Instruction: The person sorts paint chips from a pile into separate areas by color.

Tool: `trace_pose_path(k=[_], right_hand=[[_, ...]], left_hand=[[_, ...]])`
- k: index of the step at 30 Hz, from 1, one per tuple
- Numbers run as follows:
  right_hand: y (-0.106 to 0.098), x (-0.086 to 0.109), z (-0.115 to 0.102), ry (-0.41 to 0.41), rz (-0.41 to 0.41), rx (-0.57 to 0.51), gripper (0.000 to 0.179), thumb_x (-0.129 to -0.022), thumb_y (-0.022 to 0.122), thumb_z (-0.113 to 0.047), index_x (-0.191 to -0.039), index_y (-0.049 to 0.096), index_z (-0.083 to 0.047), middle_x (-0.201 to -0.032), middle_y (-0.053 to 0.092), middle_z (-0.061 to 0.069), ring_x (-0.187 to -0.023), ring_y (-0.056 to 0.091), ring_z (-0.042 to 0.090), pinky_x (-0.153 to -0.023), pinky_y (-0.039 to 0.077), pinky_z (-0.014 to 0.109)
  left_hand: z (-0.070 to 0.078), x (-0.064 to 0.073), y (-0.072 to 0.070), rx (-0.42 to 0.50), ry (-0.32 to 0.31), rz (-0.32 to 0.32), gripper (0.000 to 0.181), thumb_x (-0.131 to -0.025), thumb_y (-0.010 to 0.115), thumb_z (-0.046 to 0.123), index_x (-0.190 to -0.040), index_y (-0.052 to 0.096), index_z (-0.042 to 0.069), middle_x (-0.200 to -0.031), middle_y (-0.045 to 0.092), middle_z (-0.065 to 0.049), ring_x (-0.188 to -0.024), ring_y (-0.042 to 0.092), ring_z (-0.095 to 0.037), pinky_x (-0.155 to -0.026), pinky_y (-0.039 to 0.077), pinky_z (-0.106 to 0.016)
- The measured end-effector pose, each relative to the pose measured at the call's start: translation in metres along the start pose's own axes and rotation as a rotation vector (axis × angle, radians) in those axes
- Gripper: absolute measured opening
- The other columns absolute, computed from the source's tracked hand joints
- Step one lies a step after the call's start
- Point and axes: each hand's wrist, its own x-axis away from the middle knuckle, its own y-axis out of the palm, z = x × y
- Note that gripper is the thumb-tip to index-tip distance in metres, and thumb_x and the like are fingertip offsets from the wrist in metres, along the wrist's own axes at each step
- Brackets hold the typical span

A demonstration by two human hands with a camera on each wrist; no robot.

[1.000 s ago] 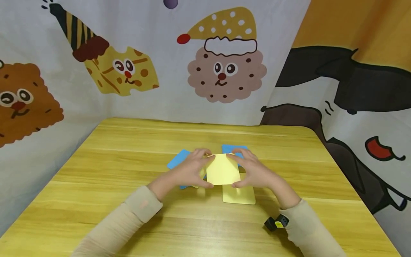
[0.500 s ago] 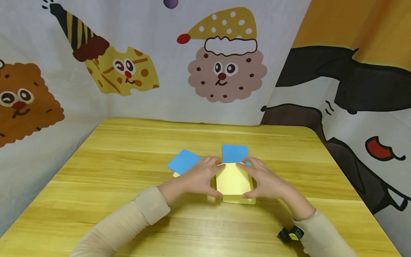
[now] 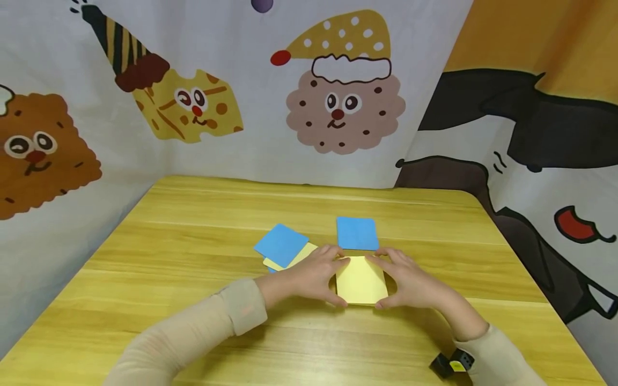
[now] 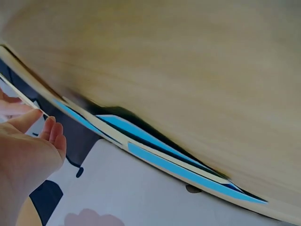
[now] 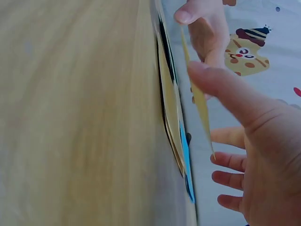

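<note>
Between both hands is a square yellow card [image 3: 361, 281], level and held by its corners. My left hand [image 3: 316, 276] pinches its left side, thumb at the near corner and fingers at the far one. On the opposite side my right hand [image 3: 415, 281] grips it the same way. The right wrist view shows this yellow card [image 5: 200, 101] edge-on, above the table, with the left hand [image 5: 204, 23] at its far end. In the left wrist view only a thin edge of the card [image 4: 19, 92] shows by the fingers.
A blue card [image 3: 357, 234] lies just beyond the hands. Further left, another blue card [image 3: 281, 245] overlaps a yellow card [image 3: 304, 253], with a blue corner [image 3: 272, 270] poking out beneath. A black device [image 3: 454, 363] sits at the right cuff. A printed curtain [image 3: 263, 155] borders the wooden table [image 3: 193, 214].
Both hands have carried the yellow card rightward and nearer the person, so it now covers the yellow card lying on the table. The blue cards behind have come into fuller view.
</note>
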Motion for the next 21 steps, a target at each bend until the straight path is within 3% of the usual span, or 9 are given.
trace_pose_path(k=[21], right_hand=[[0.012, -0.002, 0.01, 0.046, -0.083, -0.031, 0.1, -0.07, 0.079, -0.053, -0.147, 0.037, -0.004, -0.139, 0.035, 0.016, -0.125, 0.035, 0.035, -0.097, 0.034, 0.057]], left_hand=[[-0.004, -0.01, 0.007, -0.029, -0.002, -0.085, 0.101, -0.074, 0.064, 0.071, -0.147, 0.038, 0.005, -0.147, 0.032, -0.008, -0.134, 0.026, -0.022, -0.11, 0.022, -0.038]])
